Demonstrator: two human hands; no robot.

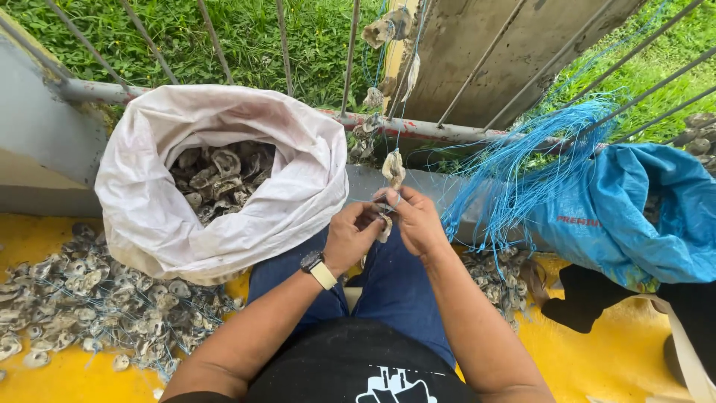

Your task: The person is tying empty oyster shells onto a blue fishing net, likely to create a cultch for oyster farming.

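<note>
My left hand and my right hand meet above my knees and pinch a pale oyster shell between the fingers. A thin blue string runs up from the hands, with another shell threaded just above them and more shells hanging higher by the railing. A watch with a light strap is on my left wrist. Blue trousers cover my legs under the hands.
A white sack full of shells stands at the left by the metal railing. Strung shells lie heaped on the yellow floor. A bundle of blue strings hangs at right above a blue bag.
</note>
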